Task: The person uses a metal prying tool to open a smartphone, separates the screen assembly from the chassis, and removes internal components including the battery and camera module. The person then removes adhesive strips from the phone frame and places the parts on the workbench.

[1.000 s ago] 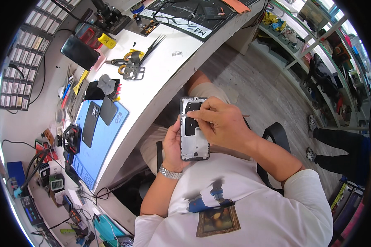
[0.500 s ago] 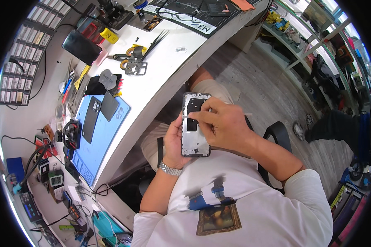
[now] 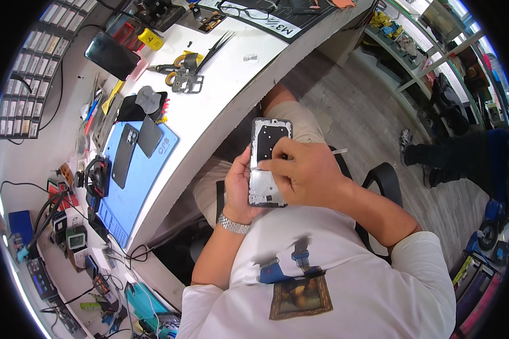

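An opened phone body (image 3: 267,148), silver frame with a black inner plate, is held upright over my lap. My left hand (image 3: 238,189) grips its left edge from below, a metal watch on that wrist. My right hand (image 3: 304,172) lies over the phone's right side, its fingertips pinched on the middle of the inner plate. What the fingertips pinch is too small to tell.
A white workbench (image 3: 232,73) curves along the left. On it lie a blue mat (image 3: 136,175) with dark phone panels, scissors and tweezers (image 3: 189,68), a dark phone (image 3: 112,55), glasses and small tools. Another person's legs (image 3: 458,155) are at the right by shelves.
The view has shifted slightly, so the phone and both hands sit a little lower in the picture. My right fingertips stay on the phone's inner plate.
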The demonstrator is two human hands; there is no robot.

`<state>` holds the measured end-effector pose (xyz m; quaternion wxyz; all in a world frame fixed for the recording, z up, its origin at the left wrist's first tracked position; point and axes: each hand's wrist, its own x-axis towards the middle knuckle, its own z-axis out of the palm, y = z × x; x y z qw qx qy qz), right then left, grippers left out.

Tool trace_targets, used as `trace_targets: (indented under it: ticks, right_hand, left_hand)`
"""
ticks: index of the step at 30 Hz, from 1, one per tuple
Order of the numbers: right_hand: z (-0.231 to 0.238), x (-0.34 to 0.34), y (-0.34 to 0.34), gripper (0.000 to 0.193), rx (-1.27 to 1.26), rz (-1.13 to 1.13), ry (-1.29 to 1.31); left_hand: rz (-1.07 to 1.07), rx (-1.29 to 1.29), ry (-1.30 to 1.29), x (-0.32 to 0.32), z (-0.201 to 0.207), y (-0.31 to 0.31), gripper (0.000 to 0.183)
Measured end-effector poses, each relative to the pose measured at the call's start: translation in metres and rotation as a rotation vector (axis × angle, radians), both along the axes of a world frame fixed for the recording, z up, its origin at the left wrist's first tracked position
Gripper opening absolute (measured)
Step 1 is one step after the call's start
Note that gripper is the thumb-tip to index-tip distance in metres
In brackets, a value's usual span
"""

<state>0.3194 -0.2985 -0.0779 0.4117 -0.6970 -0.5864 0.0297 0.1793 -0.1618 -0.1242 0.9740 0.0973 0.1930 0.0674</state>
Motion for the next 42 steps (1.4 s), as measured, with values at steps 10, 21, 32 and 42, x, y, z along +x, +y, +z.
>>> trace_targets:
  ticks: [10, 21, 32, 42]
  right_hand:
    - [-0.005, -0.016, -0.003, 0.03, 0.012, 0.151, 0.004]
    - [-0.006, -0.025, -0.003, 0.024, 0.052, 0.139, 0.037]
    - [-0.007, -0.032, -0.004, 0.021, 0.034, 0.249, 0.109]
    - [-0.011, -0.042, 0.0, 0.035, 0.125, 0.168, -0.008]
  left_hand:
    - [-0.014, -0.104, -0.116, 0.003, -0.003, 0.003, 0.057]
    - [0.0, 0.01, -0.131, 0.005, 0.0, 0.007, 0.071]
    - [0.017, 0.127, -0.095, 0.006, 0.005, 0.008, 0.077]
    - [0.267, 0.312, -0.004, 0.013, 0.014, 0.0, 0.084]
